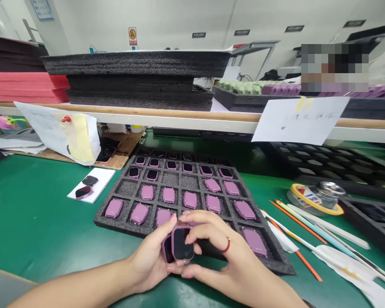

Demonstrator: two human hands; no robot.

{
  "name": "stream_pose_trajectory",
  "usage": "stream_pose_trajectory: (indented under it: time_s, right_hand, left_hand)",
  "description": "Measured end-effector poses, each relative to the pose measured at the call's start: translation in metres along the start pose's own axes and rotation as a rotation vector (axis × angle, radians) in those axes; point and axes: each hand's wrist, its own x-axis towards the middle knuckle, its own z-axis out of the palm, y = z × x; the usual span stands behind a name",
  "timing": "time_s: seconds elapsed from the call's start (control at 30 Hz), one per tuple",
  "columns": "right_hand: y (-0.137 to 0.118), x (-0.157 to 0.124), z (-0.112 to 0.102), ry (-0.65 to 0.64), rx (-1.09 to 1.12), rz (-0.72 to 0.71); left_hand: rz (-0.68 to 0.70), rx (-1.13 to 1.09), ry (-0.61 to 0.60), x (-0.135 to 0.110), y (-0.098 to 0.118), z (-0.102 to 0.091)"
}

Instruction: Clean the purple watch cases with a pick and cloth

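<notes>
My left hand [154,259] is closed on two purple smartwatch cases low in the middle of the head view. The front watch case [182,250] shows its black screen, and behind it the second watch case [168,251] leans partly hidden. Thumb and fingers of my right hand [223,246] grip the front one at its upper and right sides. Just beyond lies a black foam tray [190,182] with square compartments. Its nearer rows hold purple cases [140,212] back up, while the farther rows hold watches [188,167] screen up. My forearm and fingers cover some near compartments.
Two watch pieces lie on a white pad [94,194] at left. At right are swabs and sticks [311,226], a tape roll [298,205] and a metal-topped jar [330,188]. A shelf [179,119] crosses above, stacked with black foam [137,85]. Another person is behind it.
</notes>
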Motion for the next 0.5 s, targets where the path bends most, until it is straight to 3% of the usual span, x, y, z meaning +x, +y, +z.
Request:
stream_pose_trajectory:
  time_s: [0.1, 0.3, 0.5]
  right_hand:
    - [-0.001, -0.003, 0.009, 0.008, 0.006, 0.004]
    - [0.001, -0.004, 0.016, 0.151, 0.033, -0.022]
    - [-0.001, 0.002, 0.014, 0.372, 0.279, 0.226]
  left_hand:
    - [-0.017, -0.035, -0.007, 0.001, 0.001, 0.001]
    - [-0.032, -0.059, -0.019, 0.000, 0.003, 0.004]
    - [-0.016, -0.014, -0.078, 0.000, 0.004, 0.004]
